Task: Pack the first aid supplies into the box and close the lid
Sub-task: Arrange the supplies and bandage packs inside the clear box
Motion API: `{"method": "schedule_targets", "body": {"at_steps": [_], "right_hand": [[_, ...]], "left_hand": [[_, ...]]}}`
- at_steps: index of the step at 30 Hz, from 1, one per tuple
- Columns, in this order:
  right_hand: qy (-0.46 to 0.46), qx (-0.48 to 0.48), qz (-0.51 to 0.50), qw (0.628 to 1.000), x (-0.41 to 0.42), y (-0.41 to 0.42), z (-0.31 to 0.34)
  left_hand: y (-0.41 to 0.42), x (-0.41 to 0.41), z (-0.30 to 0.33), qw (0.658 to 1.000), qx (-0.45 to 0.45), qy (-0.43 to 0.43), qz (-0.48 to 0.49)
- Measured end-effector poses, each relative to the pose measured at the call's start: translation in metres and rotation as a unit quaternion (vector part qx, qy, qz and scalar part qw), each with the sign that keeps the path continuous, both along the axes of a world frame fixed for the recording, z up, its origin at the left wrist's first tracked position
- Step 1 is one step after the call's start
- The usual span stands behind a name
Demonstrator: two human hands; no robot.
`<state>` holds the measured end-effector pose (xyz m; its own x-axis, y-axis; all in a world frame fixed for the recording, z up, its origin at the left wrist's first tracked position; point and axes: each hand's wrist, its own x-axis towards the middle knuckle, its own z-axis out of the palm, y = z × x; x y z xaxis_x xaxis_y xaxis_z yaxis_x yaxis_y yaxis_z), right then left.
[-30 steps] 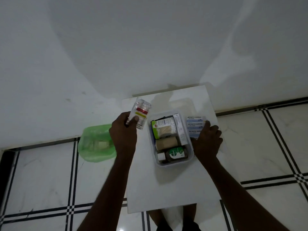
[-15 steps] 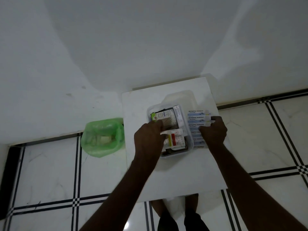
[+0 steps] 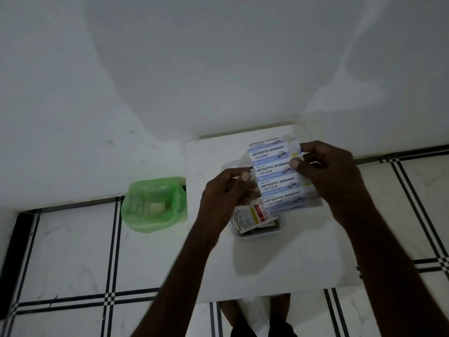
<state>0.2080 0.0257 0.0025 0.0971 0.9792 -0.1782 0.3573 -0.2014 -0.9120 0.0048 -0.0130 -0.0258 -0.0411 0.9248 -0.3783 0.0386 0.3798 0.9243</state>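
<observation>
**Bandage strips held above the packed box**

From the left: one green bag (image 3: 153, 205) sits on the tiled floor beside the one white table (image 3: 279, 268). Next comes the left hand (image 3: 224, 198), its fingers curled narrow with thumb against forefinger near the left edge of the strips; whether it actually pinches them I cannot tell. Under and just right of it stands one clear plastic box (image 3: 257, 233) on the table, open, with one white packet (image 3: 254, 215) marked by a red and yellow band lying on top of the contents; the rest inside is too dark to name. Above the box hangs one joined sheet of antiseptic bandage strips (image 3: 277, 175), pale blue and white, with four printed "ANTISEPTIC BANDAGE" labels readable and a fifth partly seen at the top. The right hand (image 3: 330, 178) grips its right edge between thumb and fingers
</observation>
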Motion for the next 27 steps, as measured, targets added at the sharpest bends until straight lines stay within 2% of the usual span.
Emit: {"method": "schedule_targets", "body": {"at_steps": [1,2,4,6,8,10,13,18,21,22,24,26,27], "right_hand": [[-0.009,-0.002,0.008,1.0,-0.009,0.0,-0.005],[-0.028,0.0,0.014,1.0,-0.018,0.001,-0.013],[-0.08,0.006,0.032,0.996,-0.035,0.0,-0.035],[-0.139,0.012,0.051,0.989,-0.048,-0.003,-0.054],[-0.184,0.024,0.059,0.981,-0.055,-0.008,-0.067],[-0.223,0.036,0.057,0.973,-0.056,-0.012,-0.07],[-0.271,0.063,0.069,0.958,-0.053,-0.018,-0.066],[-0.307,0.089,0.039,0.947,-0.046,-0.02,-0.063],[-0.285,0.089,-0.029,0.954,-0.039,-0.02,-0.072],[-0.274,0.07,-0.062,0.957,-0.032,-0.019,-0.084],[-0.237,-0.031,-0.087,0.967,-0.016,-0.015,-0.111],[-0.195,-0.155,-0.048,0.967,-0.004,-0.011,-0.131],[-0.192,-0.187,-0.014,0.963,-0.003,-0.011,-0.135]], "left_hand": [[-0.001,0.001,0.001,1.0,-0.002,-0.011,0.014],[-0.002,0.001,-0.002,0.999,0.008,0.025,0.034],[-0.004,0.0,-0.017,0.979,0.034,0.19,0.069],[-0.006,0.001,-0.032,0.93,0.06,0.354,0.08],[-0.007,0.003,-0.044,0.894,0.085,0.434,0.075],[-0.005,0.002,-0.053,0.895,0.09,0.43,0.07],[-0.009,0.0,-0.061,0.92,0.082,0.377,0.067],[-0.014,-0.004,-0.055,0.938,0.072,0.335,0.062],[-0.01,-0.014,-0.053,0.95,0.027,0.31,0.03],[-0.009,-0.017,-0.054,0.951,0.022,0.307,0.027],[-0.007,-0.021,-0.055,0.95,0.021,0.309,0.033],[-0.004,-0.024,-0.055,0.953,0.017,0.3,0.041],[-0.003,-0.026,-0.055,0.954,0.014,0.296,0.043]]}}
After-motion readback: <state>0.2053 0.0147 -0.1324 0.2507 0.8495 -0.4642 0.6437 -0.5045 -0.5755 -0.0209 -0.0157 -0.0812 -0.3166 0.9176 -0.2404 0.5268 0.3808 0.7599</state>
